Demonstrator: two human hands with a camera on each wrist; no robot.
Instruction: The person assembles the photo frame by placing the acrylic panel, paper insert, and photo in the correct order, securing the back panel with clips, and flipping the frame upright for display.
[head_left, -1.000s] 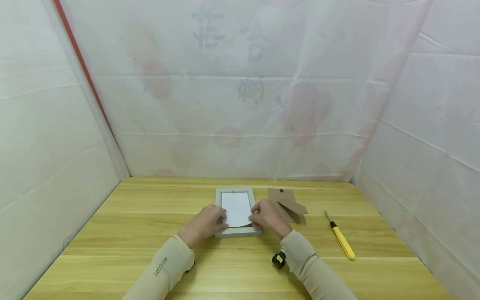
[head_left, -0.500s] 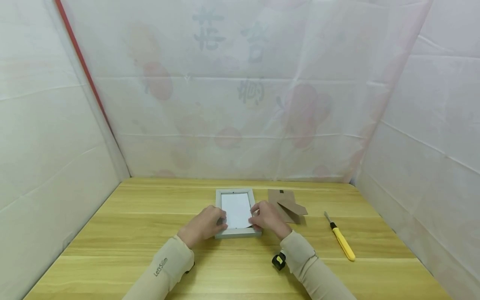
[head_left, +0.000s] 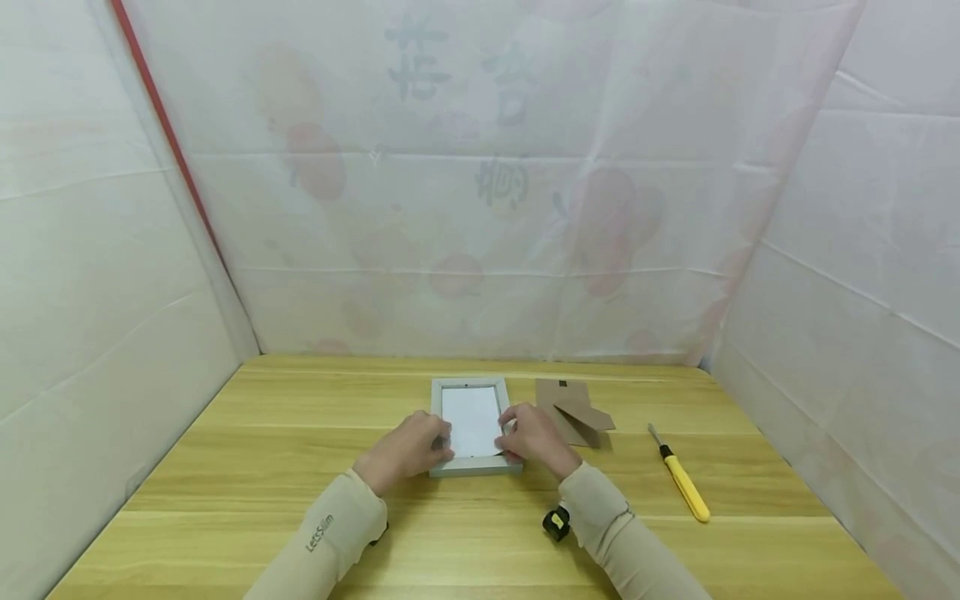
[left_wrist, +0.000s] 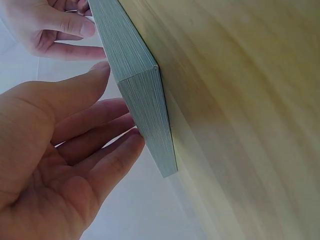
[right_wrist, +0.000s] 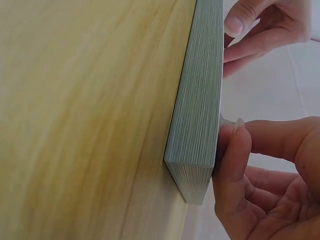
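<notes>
Change: since a second ago, the sheet's curled near edge has flattened into the frame; both hands stay at its sides.
Head: frame point(head_left: 471, 427) lies on table point(head_left: 225, 467); left hand point(head_left: 405, 451) and right hand point(head_left: 533, 437) press white sheet point(head_left: 471, 421). Card point(head_left: 573, 408) and knife point(head_left: 681, 475) lie right.
Left wrist: left fingers point(left_wrist: 95, 135) spread, touching the frame's edge.
Right wrist: right thumb point(right_wrist: 231, 150) presses at the frame's corner; pinch cannot be told.
</notes>
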